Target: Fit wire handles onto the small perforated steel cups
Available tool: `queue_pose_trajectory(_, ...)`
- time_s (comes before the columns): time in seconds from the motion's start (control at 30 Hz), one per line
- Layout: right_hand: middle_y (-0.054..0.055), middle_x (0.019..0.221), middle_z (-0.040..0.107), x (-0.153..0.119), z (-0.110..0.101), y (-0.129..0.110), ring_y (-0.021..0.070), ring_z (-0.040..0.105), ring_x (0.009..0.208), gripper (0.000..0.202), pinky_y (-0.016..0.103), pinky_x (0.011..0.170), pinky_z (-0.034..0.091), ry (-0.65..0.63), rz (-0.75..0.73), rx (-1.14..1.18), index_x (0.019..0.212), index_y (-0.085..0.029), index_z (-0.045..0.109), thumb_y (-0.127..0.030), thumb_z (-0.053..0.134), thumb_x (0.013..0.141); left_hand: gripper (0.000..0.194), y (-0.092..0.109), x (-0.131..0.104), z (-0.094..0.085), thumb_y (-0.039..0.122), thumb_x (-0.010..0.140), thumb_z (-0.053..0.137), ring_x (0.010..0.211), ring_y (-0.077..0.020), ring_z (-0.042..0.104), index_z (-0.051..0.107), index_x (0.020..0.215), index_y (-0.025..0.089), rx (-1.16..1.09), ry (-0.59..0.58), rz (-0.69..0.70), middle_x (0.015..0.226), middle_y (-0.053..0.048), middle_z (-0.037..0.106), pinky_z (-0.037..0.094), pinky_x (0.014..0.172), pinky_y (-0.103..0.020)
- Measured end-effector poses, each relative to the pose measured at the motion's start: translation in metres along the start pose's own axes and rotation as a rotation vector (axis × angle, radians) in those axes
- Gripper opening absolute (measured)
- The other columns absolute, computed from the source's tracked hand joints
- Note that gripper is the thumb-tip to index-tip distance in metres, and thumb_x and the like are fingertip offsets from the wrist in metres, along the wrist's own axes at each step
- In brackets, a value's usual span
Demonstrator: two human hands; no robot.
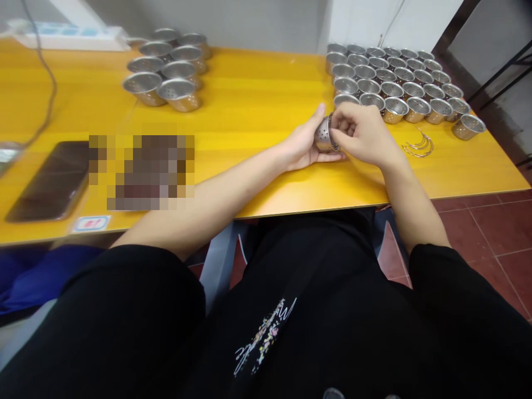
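Observation:
My left hand (305, 145) is wrapped around a small perforated metal cup (323, 136), which is tipped on its side with its mouth toward the right. At that rim, my right hand (361, 133) has its fingers curled and pressed together; whatever they may grip is hidden. To the right of my right hand, several thin curved wire pieces (420, 145) lie on the yellow table (266, 111). One perforated cup (468, 127) stands apart near the wires, beside the large group.
Rows of metal cups (391, 88) fill the table's back right. Another cluster of cups (178, 94) stands at the back left. A dark phone (50, 180), a pixelated patch, a small label (91, 223) and a white power strip (75, 37) with a cable are on the left.

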State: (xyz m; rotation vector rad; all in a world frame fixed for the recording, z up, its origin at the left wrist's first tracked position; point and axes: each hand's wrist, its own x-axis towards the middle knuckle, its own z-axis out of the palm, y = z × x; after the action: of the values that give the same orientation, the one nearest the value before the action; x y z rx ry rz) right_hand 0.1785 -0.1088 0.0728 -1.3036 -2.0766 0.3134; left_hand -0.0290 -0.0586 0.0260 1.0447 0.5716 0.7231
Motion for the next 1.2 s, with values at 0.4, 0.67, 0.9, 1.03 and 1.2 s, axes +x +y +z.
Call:
queue_pose_trajectory(0.4, 0.016, 0.157, 0.077, 0.006, 0.012, 0.025, 0.0515, 0.071, 0.154, 0.051, 0.076, 0.143, 0.058, -0.107, -0.212, -0.052, 0.148, -0.028, 0.083, -0.046, 0.096, 0.101, 0.055, 0.001, 0.0, -0.005, 0.076, 0.116, 0.095, 0.117, -0.0295, 0.096, 0.082, 0.134, 0.026, -0.037, -0.051, 0.06, 0.12, -0.007, 0.095, 0.078, 0.088, -0.031)
queue_pose_trajectory(0.67, 0.015, 0.147, 0.082, 0.006, 0.011, 0.021, 0.0508, 0.069, 0.151, 0.028, 0.077, 0.139, 0.06, -0.06, -0.174, -0.042, 0.122, -0.031, 0.087, -0.047, 0.098, 0.102, 0.058, 0.01, -0.005, 0.004, 0.076, 0.112, 0.101, 0.086, -0.0181, 0.089, 0.08, 0.132, 0.026, -0.054, 0.042, 0.013, 0.103, 0.0, 0.09, 0.076, 0.085, -0.027)
queue_pose_trajectory(0.9, 0.014, 0.132, 0.084, 0.006, 0.001, 0.015, 0.0459, 0.074, 0.133, 0.023, 0.071, 0.13, 0.064, -0.085, -0.077, -0.084, 0.117, -0.033, 0.081, -0.039, 0.098, 0.102, 0.06, 0.007, 0.006, -0.009, 0.054, 0.099, 0.118, 0.105, -0.0207, 0.092, 0.069, 0.121, 0.027, -0.007, 0.152, 0.159, 0.111, -0.001, 0.092, 0.072, 0.091, -0.026)
queue_pose_trajectory(1.03, 0.013, 0.119, 0.085, 0.006, 0.001, 0.017, 0.045, 0.074, 0.125, 0.022, 0.07, 0.126, 0.065, -0.09, -0.073, -0.097, 0.114, -0.033, 0.081, -0.044, 0.096, 0.103, 0.08, 0.001, 0.011, -0.02, 0.047, 0.09, 0.124, 0.122, -0.0247, 0.095, 0.062, 0.136, 0.031, 0.023, 0.156, 0.183, 0.12, 0.001, 0.092, 0.074, 0.109, -0.036)
queue_pose_trajectory(1.2, 0.01, 0.105, 0.083, 0.008, -0.005, 0.007, 0.044, 0.074, 0.12, 0.018, 0.068, 0.124, 0.064, -0.102, -0.077, -0.089, 0.101, -0.032, 0.078, -0.041, 0.093, 0.107, 0.08, -0.001, 0.013, -0.024, 0.05, 0.092, 0.123, 0.12, -0.0245, 0.096, 0.065, 0.143, 0.03, 0.029, 0.131, 0.161, 0.131, -0.003, 0.092, 0.075, 0.113, -0.038)
